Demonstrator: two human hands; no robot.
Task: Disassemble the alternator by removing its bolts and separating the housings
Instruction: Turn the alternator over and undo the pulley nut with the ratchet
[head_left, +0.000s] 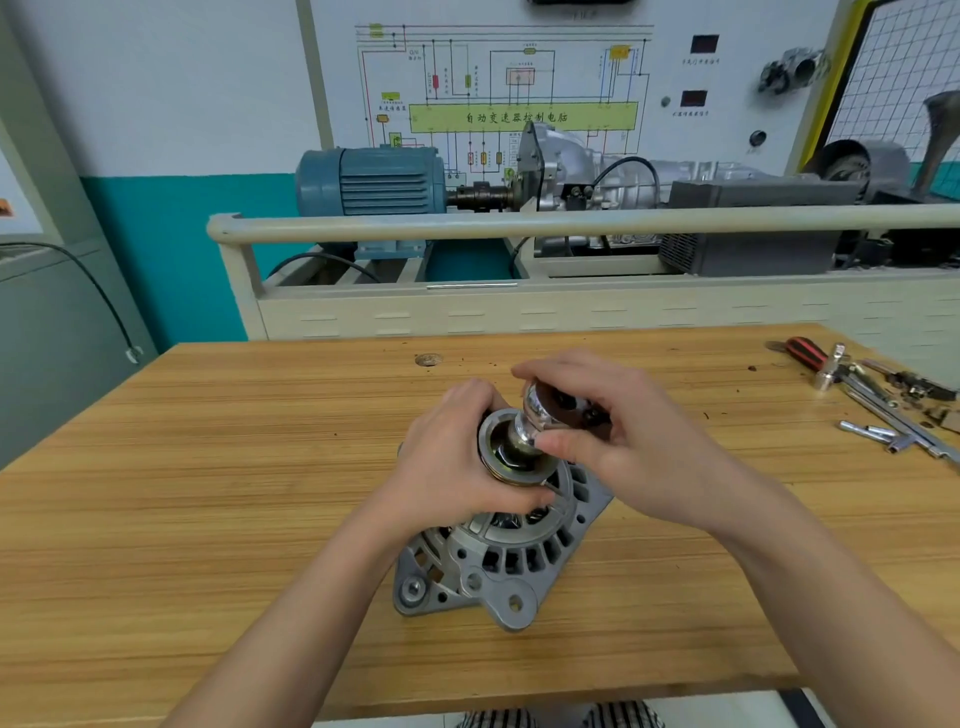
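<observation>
A grey cast alternator (498, 561) stands on the wooden bench (208, 519), pulley end up, with slotted vents and mounting ears toward me. My left hand (452, 462) grips its pulley (498, 457) from the left side. My right hand (623, 441) holds a chrome ratchet head (540, 405) whose socket (519, 439) sits in the centre of the pulley. The nut under the socket is hidden.
Loose tools (872, 400) lie at the bench's right edge: a red-and-black handled tool, chrome sockets and bars. A small hole (428, 359) marks the bench top behind the alternator. Beyond the bench stands a training rig with a blue motor (374, 179).
</observation>
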